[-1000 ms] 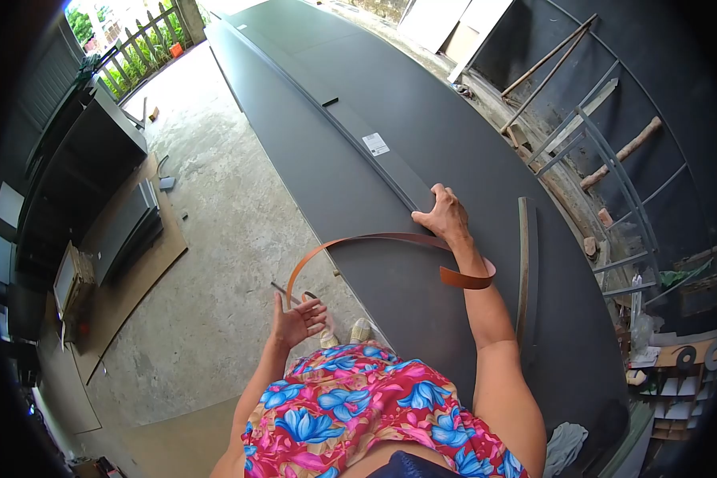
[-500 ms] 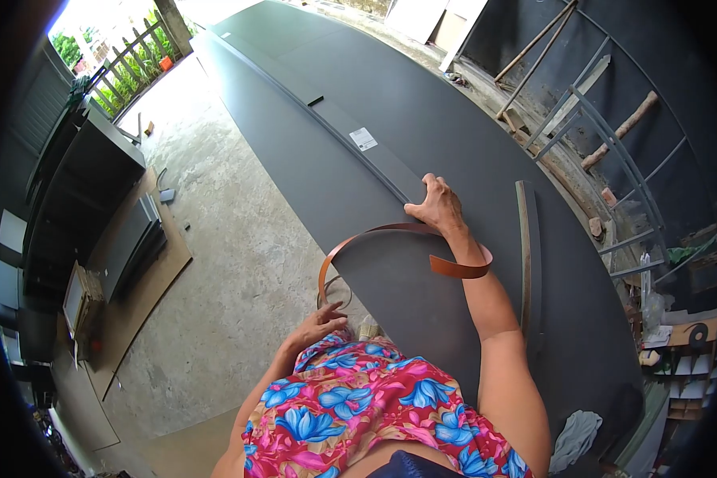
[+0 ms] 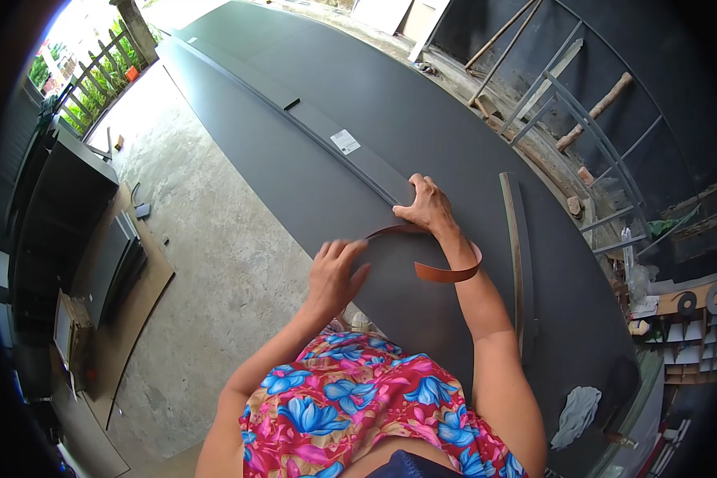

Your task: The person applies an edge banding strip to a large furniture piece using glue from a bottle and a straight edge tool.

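Note:
My right hand [image 3: 427,205] spans the near end of a long narrow dark board [image 3: 336,156], thumb on one edge and fingers on the other. This board lies lengthwise on a large dark grey sheet [image 3: 422,103] and carries a white label [image 3: 345,142]. A thin, flexible brown strip [image 3: 444,274] loops around my right wrist, its free end curling over the sheet. My left hand [image 3: 336,277] is raised at the sheet's left edge, thumb apart from the fingers, just beside the strip's far part. Its fingertips are slightly blurred and overlap the strip's end.
Right of my forearm lies a narrow strip of board [image 3: 514,255] on the sheet. A crumpled pale cloth [image 3: 577,416] rests near its corner. Metal frames [image 3: 597,127] lean along the right wall. Dark panels [image 3: 115,263] and cardboard [image 3: 147,279] lie on the concrete floor at left.
My left hand has risen from beside my waist up and forward to the brown strip's loop. My right hand stays on the board's end. The view has shifted slightly.

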A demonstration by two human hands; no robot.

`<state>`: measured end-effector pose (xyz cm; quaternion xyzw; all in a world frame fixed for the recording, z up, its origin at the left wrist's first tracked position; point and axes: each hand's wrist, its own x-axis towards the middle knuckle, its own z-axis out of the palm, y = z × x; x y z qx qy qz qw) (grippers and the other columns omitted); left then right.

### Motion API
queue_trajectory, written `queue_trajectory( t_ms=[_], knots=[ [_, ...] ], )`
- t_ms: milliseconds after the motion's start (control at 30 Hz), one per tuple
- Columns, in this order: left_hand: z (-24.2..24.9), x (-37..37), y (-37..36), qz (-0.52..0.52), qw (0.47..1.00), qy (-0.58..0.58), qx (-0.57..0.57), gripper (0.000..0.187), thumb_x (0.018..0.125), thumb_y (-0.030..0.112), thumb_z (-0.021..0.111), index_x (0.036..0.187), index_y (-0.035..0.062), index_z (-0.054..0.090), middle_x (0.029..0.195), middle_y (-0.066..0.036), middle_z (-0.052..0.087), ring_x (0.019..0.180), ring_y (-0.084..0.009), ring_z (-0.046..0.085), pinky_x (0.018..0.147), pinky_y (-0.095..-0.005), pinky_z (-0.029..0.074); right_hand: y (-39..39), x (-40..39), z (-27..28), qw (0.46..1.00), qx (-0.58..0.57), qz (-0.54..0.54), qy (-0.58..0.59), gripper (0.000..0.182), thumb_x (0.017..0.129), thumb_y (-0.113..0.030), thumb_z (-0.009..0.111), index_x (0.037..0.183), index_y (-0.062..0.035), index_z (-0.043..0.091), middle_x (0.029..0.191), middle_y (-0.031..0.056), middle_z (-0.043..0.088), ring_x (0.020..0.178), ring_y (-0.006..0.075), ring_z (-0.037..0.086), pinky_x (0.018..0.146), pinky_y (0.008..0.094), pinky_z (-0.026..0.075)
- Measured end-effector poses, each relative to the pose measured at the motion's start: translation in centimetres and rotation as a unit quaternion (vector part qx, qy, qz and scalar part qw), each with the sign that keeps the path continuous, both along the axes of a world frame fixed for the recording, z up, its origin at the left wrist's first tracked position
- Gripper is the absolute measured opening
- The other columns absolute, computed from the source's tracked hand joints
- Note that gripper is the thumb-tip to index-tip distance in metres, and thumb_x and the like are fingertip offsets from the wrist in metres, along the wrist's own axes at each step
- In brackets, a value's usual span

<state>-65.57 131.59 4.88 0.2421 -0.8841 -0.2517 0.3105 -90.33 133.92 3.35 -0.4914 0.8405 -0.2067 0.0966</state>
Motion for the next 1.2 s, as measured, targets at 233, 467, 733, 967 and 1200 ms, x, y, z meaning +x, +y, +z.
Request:
queue_trajectory(
  t_ms=[233, 467, 733, 967, 1200],
  knots=[
    [-3.9, -6.9, -2.7, -0.022, 0.993, -0.090, -0.073, 0.026, 0.073, 0.025, 0.067, 0.094, 0.0107, 0.061, 0.088, -0.008, 0.058, 0.086, -0.0247, 0.056, 0.074, -0.0388, 0.041, 0.0, -0.1, -0.4, 1.000, -0.019, 0.004, 0.011, 0.058, 0.058, -0.030, 0.072, 0.103, -0.0006, 0.051, 0.098, 0.0204, 0.057, 0.091, 0.0362, 0.058, 0.077, 0.0420, 0.049],
    [-5.5, -10.2, -3.1, -0.023, 0.997, -0.072, -0.033, 0.026, 0.078, 0.033, 0.061, 0.071, 0.0083, 0.062, 0.066, -0.006, 0.059, 0.063, -0.0252, 0.061, 0.063, -0.0402, 0.040, -0.1, 0.0, 0.2, 1.000, -0.005, -0.006, 0.005, 0.060, 0.057, -0.031, 0.073, 0.105, -0.0006, 0.052, 0.100, 0.0196, 0.057, 0.093, 0.0352, 0.058, 0.079, 0.0410, 0.049],
    [-5.4, -11.2, -3.7, -0.042, 0.979, -0.198, 0.039, 0.021, 0.079, 0.027, 0.060, 0.072, 0.0073, 0.065, 0.071, -0.011, 0.065, 0.067, -0.0272, 0.064, 0.066, -0.0385, 0.041, -0.5, 0.3, 2.3, 0.999, 0.019, -0.026, 0.007, 0.061, 0.056, -0.030, 0.072, 0.106, -0.0007, 0.054, 0.103, 0.0181, 0.058, 0.096, 0.0333, 0.058, 0.081, 0.0390, 0.049],
    [-5.7, -12.6, -4.5, 0.004, 0.963, -0.235, 0.131, 0.022, 0.078, 0.028, 0.063, 0.074, 0.0064, 0.068, 0.073, -0.016, 0.066, 0.069, -0.0290, 0.065, 0.071, -0.0379, 0.043, -0.4, 0.5, 3.8, 1.000, 0.000, -0.024, 0.019, 0.058, 0.055, -0.029, 0.071, 0.103, 0.0002, 0.055, 0.100, 0.0183, 0.059, 0.094, 0.0325, 0.059, 0.080, 0.0385, 0.049],
    [-5.7, -13.5, -7.0, 0.064, 0.958, -0.231, 0.154, 0.031, 0.076, 0.032, 0.062, 0.076, 0.0017, 0.068, 0.076, -0.020, 0.065, 0.075, -0.0339, 0.065, 0.071, -0.0417, 0.048, -0.3, -0.1, 2.6, 0.999, -0.023, 0.010, 0.035, 0.057, 0.055, -0.034, 0.072, 0.097, 0.0007, 0.056, 0.095, 0.0196, 0.060, 0.092, 0.0327, 0.059, 0.079, 0.0400, 0.048]
  ],
)
